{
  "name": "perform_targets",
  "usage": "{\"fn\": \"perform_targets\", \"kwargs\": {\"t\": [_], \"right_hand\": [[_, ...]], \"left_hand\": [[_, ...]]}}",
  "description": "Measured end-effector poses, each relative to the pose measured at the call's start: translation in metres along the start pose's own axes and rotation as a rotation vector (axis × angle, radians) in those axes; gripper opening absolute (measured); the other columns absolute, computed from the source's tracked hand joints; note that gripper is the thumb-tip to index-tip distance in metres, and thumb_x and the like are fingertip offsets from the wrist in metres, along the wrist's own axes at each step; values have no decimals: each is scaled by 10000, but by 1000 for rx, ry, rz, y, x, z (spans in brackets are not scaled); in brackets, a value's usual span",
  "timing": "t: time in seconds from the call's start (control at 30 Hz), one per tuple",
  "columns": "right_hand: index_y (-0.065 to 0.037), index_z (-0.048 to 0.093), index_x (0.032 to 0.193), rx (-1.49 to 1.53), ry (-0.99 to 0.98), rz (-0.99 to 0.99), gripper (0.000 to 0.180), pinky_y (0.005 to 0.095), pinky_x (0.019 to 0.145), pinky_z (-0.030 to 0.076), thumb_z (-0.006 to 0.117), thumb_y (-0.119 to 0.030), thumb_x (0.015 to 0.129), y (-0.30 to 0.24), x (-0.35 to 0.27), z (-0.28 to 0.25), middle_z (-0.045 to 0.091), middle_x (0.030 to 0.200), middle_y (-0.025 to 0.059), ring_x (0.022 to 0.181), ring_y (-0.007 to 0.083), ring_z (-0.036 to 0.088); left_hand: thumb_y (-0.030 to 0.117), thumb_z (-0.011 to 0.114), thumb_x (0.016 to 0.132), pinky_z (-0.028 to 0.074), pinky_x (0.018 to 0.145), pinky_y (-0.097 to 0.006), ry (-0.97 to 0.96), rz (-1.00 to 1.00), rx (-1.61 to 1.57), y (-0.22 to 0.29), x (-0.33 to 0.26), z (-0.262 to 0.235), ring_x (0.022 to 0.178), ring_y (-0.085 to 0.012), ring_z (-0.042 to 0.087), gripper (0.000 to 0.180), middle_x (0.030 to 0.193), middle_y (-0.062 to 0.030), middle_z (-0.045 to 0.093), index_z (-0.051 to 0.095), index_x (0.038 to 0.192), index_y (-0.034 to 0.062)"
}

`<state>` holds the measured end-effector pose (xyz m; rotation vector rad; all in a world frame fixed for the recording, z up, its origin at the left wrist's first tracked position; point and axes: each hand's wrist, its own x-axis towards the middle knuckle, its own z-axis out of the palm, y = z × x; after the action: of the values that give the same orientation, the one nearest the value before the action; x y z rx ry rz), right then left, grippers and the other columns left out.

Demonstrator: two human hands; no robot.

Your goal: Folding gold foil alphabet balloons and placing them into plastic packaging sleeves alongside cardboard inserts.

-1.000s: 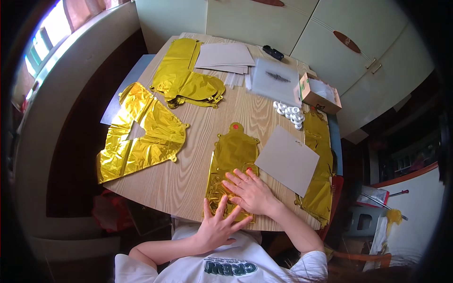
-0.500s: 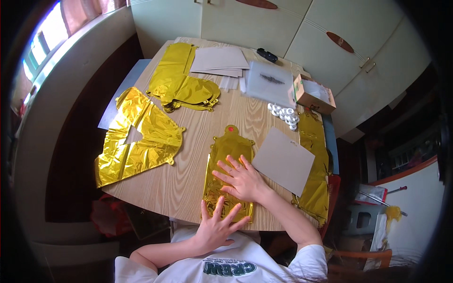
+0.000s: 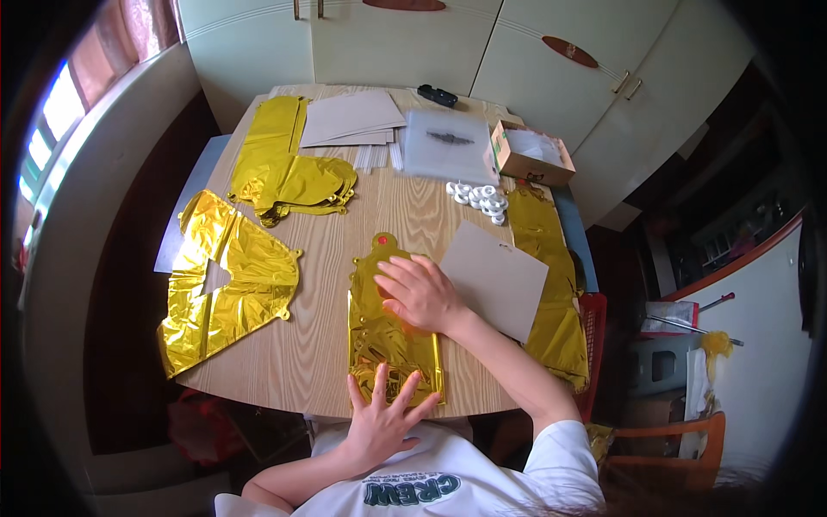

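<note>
A person leans over a round wooden table (image 3: 319,345) and presses a flat gold foil balloon (image 3: 389,332) onto it with both hands. The balloon lies at about 6 o'clock on the table, close to the near edge. Its long axis runs from 6 to 12 o'clock, and its narrow neck with a small red spot points to 12 o'clock, away from the person.

The right hand (image 3: 422,293) lies flat on the upper half of the balloon, fingers spread and pointing to about 10 o'clock; it grips nothing, only pushes down. The left hand (image 3: 383,418) rests with open, spread fingers on the lower end of the balloon at the table edge, also holding nothing.

Just beside the balloon, at 3 o'clock, lies a grey cardboard sheet (image 3: 495,277), and the right forearm crosses its near corner. Beyond it, a long strip of gold foil (image 3: 551,284) hangs along the right edge of the table. At 9 o'clock a large crumpled gold foil shape (image 3: 224,289) is spread out, and at 11 o'clock there is a pile of folded gold balloons (image 3: 289,177). At 12 o'clock I see stacked grey cardboard sheets (image 3: 353,121), a clear plastic bag (image 3: 448,145), an open cardboard box (image 3: 531,153) and some small white rolls (image 3: 479,198).
</note>
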<state>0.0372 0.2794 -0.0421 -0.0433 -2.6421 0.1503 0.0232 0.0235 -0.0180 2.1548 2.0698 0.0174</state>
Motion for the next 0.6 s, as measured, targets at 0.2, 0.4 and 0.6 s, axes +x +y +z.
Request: {"fn": "perform_targets", "kwargs": {"t": [0.2,0.4,0.6], "right_hand": [[-154,702,934,216,-339,249,291,407,1005,305,760,-400,792,19,-12,-37,598,1080,22,1128,224,490],[-143,683,908,330,-508,270,218,405,1019,273,733,-338,823,28,-10,-30,579,1065,28,1160,228,451],[-157,656,865,349,-470,249,129,420,1015,271,723,-264,840,24,-10,-25,563,1063,13,1159,224,451]], "left_hand": [[679,727,646,114,940,-878,-4,19,45,-1,-1,7,1406,-561,141,974,1571,-77,268,316,1493,429],[655,752,628,118,953,-870,22,13,2,-1,-2,8,1403,-555,158,994,1574,-84,262,318,1493,428],[630,768,622,127,982,-848,22,10,-23,-1,-1,7,1410,-523,188,998,1566,-85,282,323,1492,425]]}}
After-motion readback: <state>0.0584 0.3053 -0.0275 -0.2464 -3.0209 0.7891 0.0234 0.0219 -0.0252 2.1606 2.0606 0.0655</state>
